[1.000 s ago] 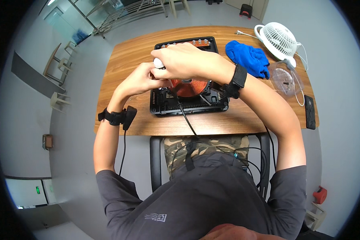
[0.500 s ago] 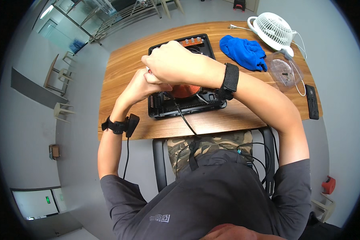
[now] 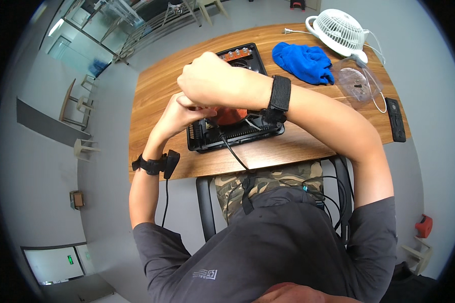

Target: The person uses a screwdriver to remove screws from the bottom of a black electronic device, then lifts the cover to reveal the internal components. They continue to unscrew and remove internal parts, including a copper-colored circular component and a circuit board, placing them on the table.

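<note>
A shallow black appliance housing lies open on the wooden table, set at a slight slant, with slotted vents along its near edge. In its middle sits a round copper-orange coil, partly covered by the hands; a short pale piece shows just to the right of the coil. At the far end runs an orange strip with a row of round silvery parts, and a black cord runs from the near side over the table edge. The right hand is clenched above the housing's far left part, hiding what lies beneath; whether it grips something cannot be told. The left hand is at the left side, nearer than the right, fingers bent inward over the housing beside the coil; its grasp is hidden.
</note>
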Tool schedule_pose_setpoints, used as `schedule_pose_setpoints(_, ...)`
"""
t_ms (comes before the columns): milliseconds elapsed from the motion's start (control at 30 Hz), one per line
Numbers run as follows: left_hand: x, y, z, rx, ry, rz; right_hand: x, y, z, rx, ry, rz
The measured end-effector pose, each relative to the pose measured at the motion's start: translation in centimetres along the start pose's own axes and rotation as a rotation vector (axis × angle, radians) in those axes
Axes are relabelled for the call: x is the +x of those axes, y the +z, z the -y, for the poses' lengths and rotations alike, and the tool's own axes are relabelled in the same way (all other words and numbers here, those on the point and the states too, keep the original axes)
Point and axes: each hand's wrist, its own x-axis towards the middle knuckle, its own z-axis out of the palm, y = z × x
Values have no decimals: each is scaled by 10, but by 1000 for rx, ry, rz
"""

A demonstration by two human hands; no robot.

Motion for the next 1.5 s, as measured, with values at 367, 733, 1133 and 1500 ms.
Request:
schedule_pose_setpoints(367,-1,-24,-10,-1,-90,102,-7,13,-8,216,-34,-127)
schedule_pose_setpoints(733,-8,-17,-23,-20,-77,61,-4,11,-4,267,-97,-97)
schedule_pose_setpoints(1133,1,-2,-25,140,-93,-92,2,3,-5,83,26,-4)
schedule_pose_setpoints(1500,0,-18,-12,4,-91,83,-1,-15,-8,150,40,88)
